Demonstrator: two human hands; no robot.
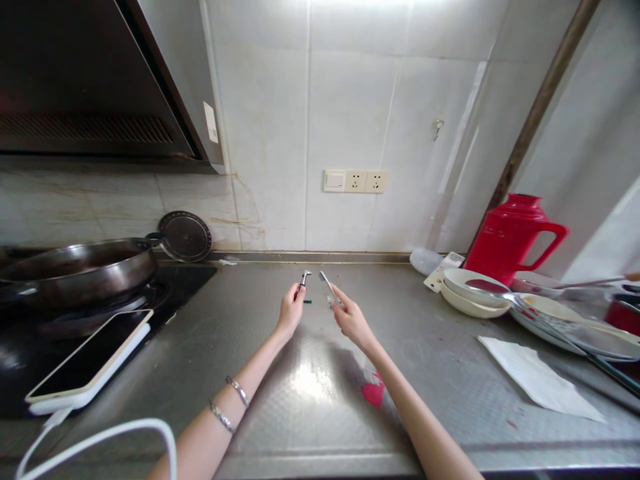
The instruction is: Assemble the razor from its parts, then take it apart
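Note:
My left hand (291, 311) is closed around a small dark-handled tool (304, 278) with a silvery head pointing up. In my right hand (353, 322) is a thin, light-coloured stick (327, 285) with a small greyish end, tilted up and to the left; it looks like a brush. Both hands are above the middle of the metal counter (260, 400), with a gap between them. A short green item (307, 301) lies between the hands, and a small clear piece beside my right fingers is too small to make out.
A pan (85, 270) sits on the stove at left, with a phone (93, 360) and white cable (125, 428) in front. At right are a red jug (510, 237), stacked bowls (473, 303), plates with utensils and a white napkin (537, 377). A tiled wall stands behind.

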